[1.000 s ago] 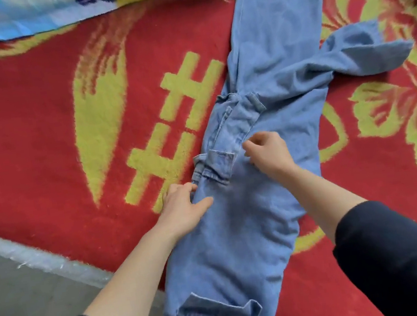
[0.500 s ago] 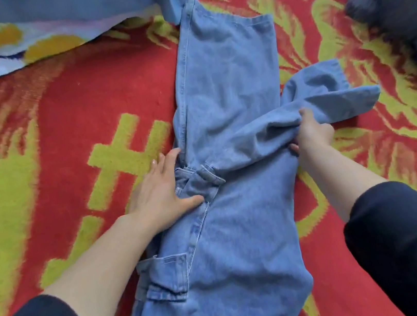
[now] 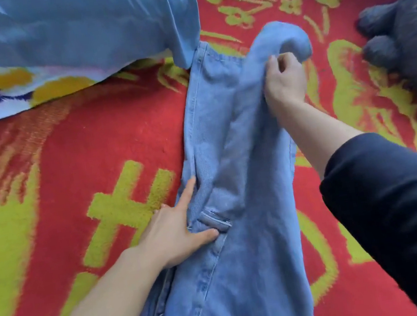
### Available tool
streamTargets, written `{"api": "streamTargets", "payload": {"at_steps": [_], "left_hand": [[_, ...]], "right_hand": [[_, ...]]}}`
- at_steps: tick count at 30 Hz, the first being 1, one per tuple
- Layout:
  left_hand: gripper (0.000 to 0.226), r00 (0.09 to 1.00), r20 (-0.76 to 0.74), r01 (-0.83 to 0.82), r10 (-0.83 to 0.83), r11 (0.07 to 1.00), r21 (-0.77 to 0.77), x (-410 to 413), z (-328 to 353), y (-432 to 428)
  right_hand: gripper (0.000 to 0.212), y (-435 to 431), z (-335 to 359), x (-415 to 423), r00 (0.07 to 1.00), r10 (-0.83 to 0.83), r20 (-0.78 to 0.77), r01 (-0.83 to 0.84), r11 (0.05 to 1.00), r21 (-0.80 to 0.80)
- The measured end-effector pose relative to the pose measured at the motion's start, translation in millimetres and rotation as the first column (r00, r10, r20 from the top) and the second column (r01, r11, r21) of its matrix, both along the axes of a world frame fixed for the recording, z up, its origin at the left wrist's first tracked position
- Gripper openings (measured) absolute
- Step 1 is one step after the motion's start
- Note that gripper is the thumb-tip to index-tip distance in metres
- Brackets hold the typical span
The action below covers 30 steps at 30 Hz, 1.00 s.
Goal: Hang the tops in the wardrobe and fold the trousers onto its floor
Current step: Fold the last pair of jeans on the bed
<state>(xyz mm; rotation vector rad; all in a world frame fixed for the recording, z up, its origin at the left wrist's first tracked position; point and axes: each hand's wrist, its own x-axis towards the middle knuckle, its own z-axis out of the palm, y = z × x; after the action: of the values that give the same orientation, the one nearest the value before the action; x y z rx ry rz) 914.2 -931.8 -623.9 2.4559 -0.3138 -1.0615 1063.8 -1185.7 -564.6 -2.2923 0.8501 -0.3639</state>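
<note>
A pair of light blue denim trousers [image 3: 231, 154] lies lengthwise on a red and yellow patterned blanket [image 3: 72, 162]. My left hand [image 3: 177, 230] lies flat with straight fingers on the trousers' left edge, beside a small flap pocket. My right hand [image 3: 283, 79] grips the upper trouser leg and holds it lifted off the lower leg, its cuff curling over above my fingers. The far end of the lower leg runs under a light blue cloth. No wardrobe is in view.
A light blue cloth [image 3: 69, 29] and a blue, yellow and white patterned sheet [image 3: 2, 91] lie at the top left. A grey plush toy [image 3: 405, 36] sits at the right edge on the blanket.
My right hand has taken the leg that lay out to the right and lifted it up and away from me. My left hand stays pressed on the trousers' left edge. The view has shifted forward.
</note>
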Motion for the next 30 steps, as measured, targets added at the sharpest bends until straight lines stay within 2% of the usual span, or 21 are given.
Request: {"api": "streamTargets", "payload": {"at_steps": [1,2,3,5,7,8,9,11,12,14,15,16,17,21,24,27,28,30], "left_hand": [[0.105,1.0,-0.012,0.012,-0.012,1.0,0.003,-0.6,-0.5,-0.1],[0.103,0.999,-0.036,0.034,-0.033,0.999,0.027,-2.2,-0.8,-2.2],[0.101,0.997,-0.063,0.05,-0.046,0.997,0.062,-4.5,-1.4,-5.9],[0.098,0.995,-0.09,0.057,-0.046,0.99,0.13,-7.1,-3.2,-14.5],[0.097,0.995,-0.084,0.061,-0.048,0.986,0.154,-6.2,-3.2,-20.4],[0.096,0.996,-0.082,0.058,-0.046,0.987,0.149,-5.6,-3.0,-20.9],[0.096,0.996,-0.082,0.05,-0.039,0.989,0.141,-4.6,-2.8,-20.3],[0.093,0.995,-0.093,0.034,-0.023,0.992,0.122,-4.2,-1.2,-17.8],[0.092,0.995,-0.097,0.026,-0.015,0.993,0.112,-4.4,-0.2,-16.9],[0.092,0.995,-0.097,0.019,-0.009,0.995,0.1,-3.9,1.1,-16.5],[0.094,0.995,-0.094,0.016,-0.007,0.995,0.095,-4.0,1.2,-16.5],[0.096,0.996,-0.091,0.012,-0.004,0.996,0.089,-4.2,1.0,-16.2],[0.097,0.996,-0.087,0.008,0.0,0.996,0.086,-5.0,0.6,-15.7],[0.088,0.998,-0.066,-0.009,0.015,0.996,0.092,-7.6,-1.0,-14.0],[0.083,0.999,-0.049,-0.017,0.021,0.995,0.096,-6.4,-1.8,-13.3],[0.075,0.997,0.018,-0.07,0.069,0.997,0.041,-15.9,1.1,-8.3],[0.071,0.994,0.039,-0.099,0.1,0.995,-0.013,-24.2,1.6,-3.2],[0.06,0.985,0.046,-0.158,0.166,0.978,-0.139,-43.7,1.9,11.4]], "right_hand": [[0.019,4.4,-6.6,7.0,0.986,0.02,-0.164,-0.025,0.999,-0.031],[0.033,9.1,-12.1,11.2,0.955,0.034,-0.295,-0.069,0.991,-0.111],[0.04,14.3,-17.1,12.8,0.939,0.068,-0.338,-0.151,0.963,-0.225],[0.037,30.4,-26.8,14.2,0.913,0.284,-0.292,-0.39,0.816,-0.427],[0.037,48.7,-36.0,14.1,0.8,0.49,-0.348,-0.6,0.674,-0.431],[0.043,55.5,-42.4,13.2,0.75,0.511,-0.42,-0.656,0.659,-0.369],[0.048,58.9,-49.1,12.0,0.712,0.491,-0.502,-0.672,0.685,-0.284],[0.041,58.3,-54.8,9.2,0.696,0.407,-0.591,-0.604,0.778,-0.175],[0.034,55.7,-54.7,9.8,0.739,0.373,-0.562,-0.53,0.837,-0.141],[0.032,50.8,-49.9,16.4,0.895,0.255,-0.365,-0.303,0.949,-0.081],[0.032,50.0,-46.5,19.8,0.951,0.198,-0.239,-0.21,0.977,-0.028],[0.033,50.9,-44.6,22.3,0.97,0.192,-0.151,-0.189,0.981,0.035],[0.036,54.1,-45.0,22.4,0.964,0.232,-0.129,-0.221,0.97,0.096],[0.02,65.3,-58.3,4.2,0.814,0.508,-0.281,-0.442,0.856,0.267],[0.031,71.9,-57.9,-26.1,0.734,0.595,-0.329,-0.589,0.798,0.128],[0.026,72.8,-58.4,-67.7,0.755,0.482,-0.445,-0.619,0.748,-0.24],[0.023,71.6,-56.1,-77.5,0.779,0.43,-0.457,-0.591,0.747,-0.304],[0.02,73.0,-46.8,-81.9,0.85,0.34,-0.402,-0.457,0.856,-0.241]]}}
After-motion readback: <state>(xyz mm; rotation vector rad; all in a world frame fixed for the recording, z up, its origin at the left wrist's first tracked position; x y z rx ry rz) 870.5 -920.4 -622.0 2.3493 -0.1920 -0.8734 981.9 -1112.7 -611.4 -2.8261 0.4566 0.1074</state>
